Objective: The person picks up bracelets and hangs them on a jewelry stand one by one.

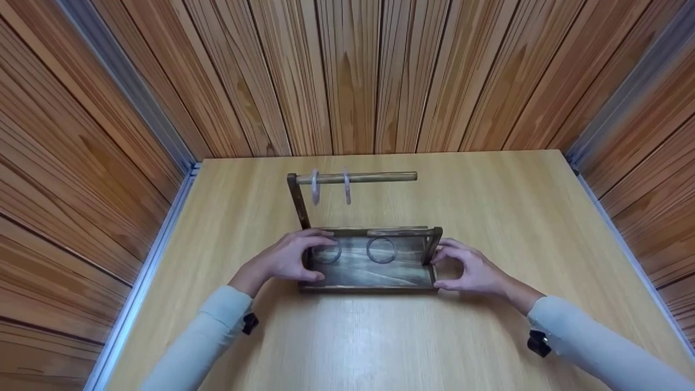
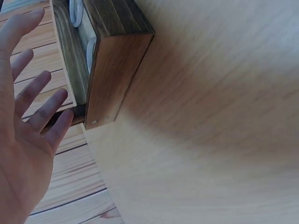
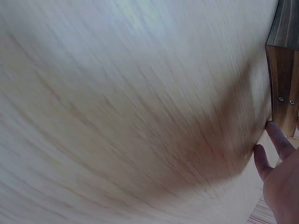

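Observation:
A dark wooden stand has a shallow tray base (image 1: pixel 404 278), a post (image 1: pixel 298 201) at its left and a bar (image 1: pixel 385 177) reaching right from the top. Two pale rings hang on the bar, a left ring (image 1: pixel 315 193) and a right ring (image 1: pixel 347 190). Inside the tray lie two more rings, one nearer the middle (image 1: pixel 368 251) and one at the left end, partly behind fingers. My left hand (image 1: pixel 290 256) is at the tray's left end, fingers spread in the left wrist view. At the right end, my right hand (image 1: pixel 472 270) touches the corners with thumb and fingertips apart.
The stand rests on a light wooden table (image 1: pixel 358 342). Plank walls (image 1: pixel 347 81) rise behind and at both sides, with metal rails (image 1: pixel 163 222) along the table's side edges. Small dark devices (image 1: pixel 250 323) sit at both wrists.

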The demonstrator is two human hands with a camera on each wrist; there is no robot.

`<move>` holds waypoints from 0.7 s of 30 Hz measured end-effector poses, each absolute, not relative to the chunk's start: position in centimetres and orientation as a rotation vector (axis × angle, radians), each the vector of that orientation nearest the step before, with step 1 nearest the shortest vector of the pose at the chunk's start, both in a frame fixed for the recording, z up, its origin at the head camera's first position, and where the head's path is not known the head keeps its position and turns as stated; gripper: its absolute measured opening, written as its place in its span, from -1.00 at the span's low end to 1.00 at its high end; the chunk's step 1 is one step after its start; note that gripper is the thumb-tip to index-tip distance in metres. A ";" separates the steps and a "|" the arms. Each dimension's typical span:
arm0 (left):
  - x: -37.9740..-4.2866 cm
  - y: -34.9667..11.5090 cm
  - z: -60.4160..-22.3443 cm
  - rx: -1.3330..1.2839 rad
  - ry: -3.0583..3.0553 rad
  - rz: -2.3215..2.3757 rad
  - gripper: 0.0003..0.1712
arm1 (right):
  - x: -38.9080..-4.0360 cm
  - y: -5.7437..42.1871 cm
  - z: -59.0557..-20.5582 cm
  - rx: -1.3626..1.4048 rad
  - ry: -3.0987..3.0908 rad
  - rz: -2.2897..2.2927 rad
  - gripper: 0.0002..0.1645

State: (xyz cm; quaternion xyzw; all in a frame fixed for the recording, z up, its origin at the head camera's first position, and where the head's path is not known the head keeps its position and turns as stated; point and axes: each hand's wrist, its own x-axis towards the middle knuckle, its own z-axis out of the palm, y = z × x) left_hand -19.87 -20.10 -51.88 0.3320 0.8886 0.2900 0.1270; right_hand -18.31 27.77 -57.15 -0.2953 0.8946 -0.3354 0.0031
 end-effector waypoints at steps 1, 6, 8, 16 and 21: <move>-19.9 -19.9 -51.9 0.959 2.573 0.838 -0.15 | -18.3 27.8 -57.2 -0.933 2.807 -1.050 -0.46; -20.2 -19.3 -52.0 0.913 2.524 0.804 -0.12 | -18.3 27.7 -57.2 -0.908 2.797 -1.035 -0.47; -20.4 -19.2 -51.9 0.906 2.514 0.782 -0.12 | -18.3 27.7 -57.1 -0.892 2.789 -1.036 -0.48; -21.2 -18.3 -51.8 0.946 2.439 0.647 -0.08 | -18.2 27.7 -57.0 -0.892 2.780 -1.058 -0.49; -21.7 -18.0 -51.9 0.948 2.418 0.624 -0.06 | -18.3 27.7 -56.9 -0.905 2.756 -1.092 -0.50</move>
